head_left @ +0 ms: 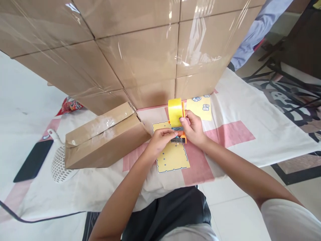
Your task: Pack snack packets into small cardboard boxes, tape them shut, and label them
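So the right hand (pixel 193 129) has a solid grip on the tape dispenser (pixel 175 112) above a yellow sheet (pixel 173 159) on the bench (pixel 233 157), left hand (pixel 160 140) fingers bunched at its near end, can't tell if they've pinched anything.

Two hands (pixel 193 130). One tape roll (pixel 175 112), one tape dispenser (pixel 185 138). Two yellow sheets (pixel 175 160). One loose box (pixel 110 144), nine stacked boxes (pixel 137 53) showing. One phone (pixel 33 160), one red packet (pixel 71 105), one white holed thing (pixel 60 165), one cable (pixel 32 221).
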The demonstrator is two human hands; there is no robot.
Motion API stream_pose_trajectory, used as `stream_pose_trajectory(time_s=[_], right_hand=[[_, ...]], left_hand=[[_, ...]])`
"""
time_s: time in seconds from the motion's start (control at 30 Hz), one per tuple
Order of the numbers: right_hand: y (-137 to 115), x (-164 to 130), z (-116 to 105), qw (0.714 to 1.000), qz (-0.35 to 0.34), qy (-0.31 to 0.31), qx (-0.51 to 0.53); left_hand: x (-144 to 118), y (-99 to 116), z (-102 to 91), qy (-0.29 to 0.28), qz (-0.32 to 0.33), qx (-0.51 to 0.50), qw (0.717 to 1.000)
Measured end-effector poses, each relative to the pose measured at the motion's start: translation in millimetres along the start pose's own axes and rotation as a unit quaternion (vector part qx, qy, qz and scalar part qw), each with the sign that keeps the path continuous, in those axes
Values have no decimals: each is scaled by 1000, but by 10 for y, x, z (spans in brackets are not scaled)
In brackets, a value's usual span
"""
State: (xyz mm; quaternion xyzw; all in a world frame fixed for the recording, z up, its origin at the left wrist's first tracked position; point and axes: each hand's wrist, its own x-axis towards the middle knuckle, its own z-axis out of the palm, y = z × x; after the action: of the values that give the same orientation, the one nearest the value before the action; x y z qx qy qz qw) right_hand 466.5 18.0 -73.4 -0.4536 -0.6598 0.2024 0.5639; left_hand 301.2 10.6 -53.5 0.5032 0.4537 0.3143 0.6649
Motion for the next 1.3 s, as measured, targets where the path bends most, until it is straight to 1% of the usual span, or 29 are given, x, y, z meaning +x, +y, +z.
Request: stream_pose_trajectory(time_s=[0.07, 0.13, 0.17, 0.23, 0.3, 0.33, 0.37, 0.43, 0.47, 0.5, 0.57, 0.7, 0.77, 0.9, 1.07, 1.17, 1.3], right_hand=[[5, 4, 5, 1000, -7, 2, -9], [19, 7, 12, 1000, -27, 5, -15], [29, 7, 15, 999, -34, 10, -17], [52, 8, 17, 999, -30, 32, -19], [72, 17, 11, 997, -9, 70, -21], [80, 26, 4, 995, 1, 93, -22], [87, 36, -3, 993, 6, 116, -23], [95, 58, -17, 988, 7, 150, -23], [97, 66, -21, 987, 6, 158, -23], [100, 71, -21, 987, 7, 159, -21], [103, 66, -11, 989, 7, 150, -11], [106, 34, 38, 991, 2, 129, 19], [104, 32, 58, 990, 21, 139, 22], [113, 69, 71, 983, 68, 168, 31], [139, 118, 68, 979, 93, 181, -4], [150, 133, 71, 977, 104, 186, -25], [219, 184, 37, 973, 115, 195, -44]], left_hand=[[-2, -19, 11, 3, 6, -20, 1000], [-21, -65, 27, 14, 30, -8, 999], [-38, -99, 36, 30, 44, 8, 999], [-84, -179, 54, 84, 63, 41, 994], [-129, -245, 63, 130, 42, 59, 989], [-145, -261, 63, 127, 19, 63, 990], [-154, -264, 62, 105, -9, 63, 992], [-155, -234, 61, 25, -61, 43, 997], [-149, -208, 63, -14, -77, 22, 997], [-140, -182, 68, -41, -85, -4, 996], [-121, -143, 84, -57, -87, -51, 993], [-97, -158, 115, -30, -74, -105, 991], [-99, -181, 133, -18, -66, -111, 992], [-138, -202, 211, 24, -31, -106, 994], [-191, -252, 343, 73, 12, -93, 993], [-205, -284, 389, 92, 30, -82, 992], [-247, -301, 428, 97, 52, -67, 992]])
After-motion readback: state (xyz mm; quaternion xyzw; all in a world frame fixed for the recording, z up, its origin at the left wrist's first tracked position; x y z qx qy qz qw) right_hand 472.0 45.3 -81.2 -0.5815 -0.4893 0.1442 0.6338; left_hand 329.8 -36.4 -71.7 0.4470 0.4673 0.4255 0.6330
